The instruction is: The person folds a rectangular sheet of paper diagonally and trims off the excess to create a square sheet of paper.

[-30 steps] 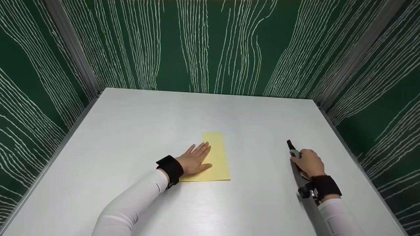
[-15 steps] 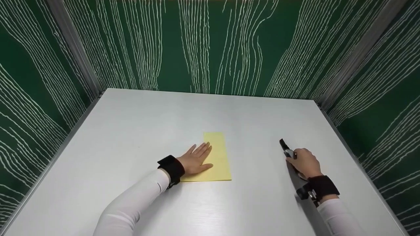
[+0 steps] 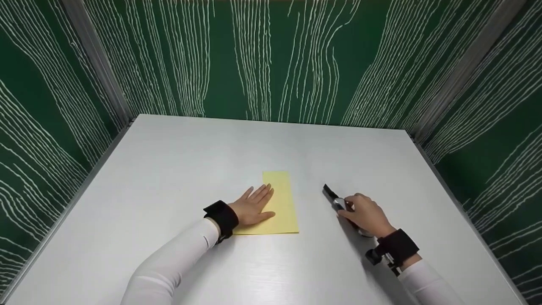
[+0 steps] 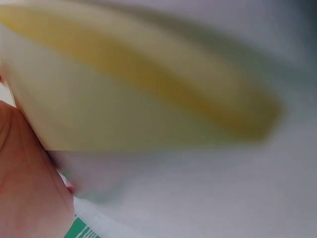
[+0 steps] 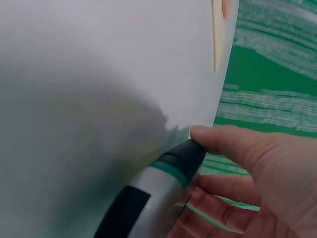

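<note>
My left hand [image 3: 253, 208] lies flat with spread fingers on a yellow sheet of paper [image 3: 283, 203], covering part of its left side. In the left wrist view the paper [image 4: 114, 104] is blurred, with a darker yellow band running across it. To the right of the sheet, my right hand [image 3: 366, 214] grips a slim black and silver hand tool [image 3: 338, 201]. Its black tip points away and toward the left, and its shadow falls on the table below. The right wrist view shows the tool [image 5: 171, 171] with a teal band, thumb and fingers around its dark end.
The white table [image 3: 203, 156] has its back edge against a green wall [image 3: 220, 59] with pale wavy lines. Grey posts [image 3: 95, 59] stand at the back corners. Both wrists wear black straps [image 3: 222, 218], and a small camera hangs under the right one.
My right hand has moved left with the tool, closer to the yellow paper, and the tool's tip has swung further left. The left hand has stayed on the paper.
</note>
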Motion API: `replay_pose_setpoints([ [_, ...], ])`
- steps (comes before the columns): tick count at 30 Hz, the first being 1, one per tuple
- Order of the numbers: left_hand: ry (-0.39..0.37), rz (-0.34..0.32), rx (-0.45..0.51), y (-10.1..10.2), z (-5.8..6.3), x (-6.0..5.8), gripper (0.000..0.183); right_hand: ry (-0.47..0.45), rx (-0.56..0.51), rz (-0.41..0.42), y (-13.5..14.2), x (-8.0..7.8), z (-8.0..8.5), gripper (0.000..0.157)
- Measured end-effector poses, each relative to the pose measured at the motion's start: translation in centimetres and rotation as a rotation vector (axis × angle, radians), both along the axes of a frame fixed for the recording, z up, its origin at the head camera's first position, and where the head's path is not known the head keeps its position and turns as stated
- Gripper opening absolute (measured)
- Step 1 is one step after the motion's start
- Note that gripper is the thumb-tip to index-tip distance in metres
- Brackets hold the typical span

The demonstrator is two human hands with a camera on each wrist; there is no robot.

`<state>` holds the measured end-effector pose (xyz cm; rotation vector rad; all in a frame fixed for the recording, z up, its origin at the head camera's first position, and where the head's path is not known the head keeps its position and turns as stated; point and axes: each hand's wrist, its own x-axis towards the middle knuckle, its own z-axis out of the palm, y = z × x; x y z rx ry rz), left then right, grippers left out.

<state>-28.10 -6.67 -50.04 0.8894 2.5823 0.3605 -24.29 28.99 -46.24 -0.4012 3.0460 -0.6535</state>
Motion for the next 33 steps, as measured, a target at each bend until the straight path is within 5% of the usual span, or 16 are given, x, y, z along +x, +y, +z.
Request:
replay_pose_setpoints([
  [9, 0.043, 0.010, -0.018, 0.0, -1.6, -0.8, 0.081, 0.014, 0.051, 0.206, -4.9, 2.7, 0.6, 0.017],
  [18, 0.054, 0.006, -0.009, 0.0, -1.5, -0.8, 0.080, -0.012, 0.089, 0.387, -8.0, 5.2, 1.1, 0.033],
  [28, 0.009, 0.006, -0.006, 0.1, 0.5, 0.3, 0.078, -0.056, 0.101, 0.489, -9.9, 6.6, 1.0, 0.028],
  [33, 0.030, 0.013, -0.011, 0.1, -0.1, 0.1, 0.078, -0.065, 0.096, 0.524, -10.6, 7.0, 0.8, 0.021],
])
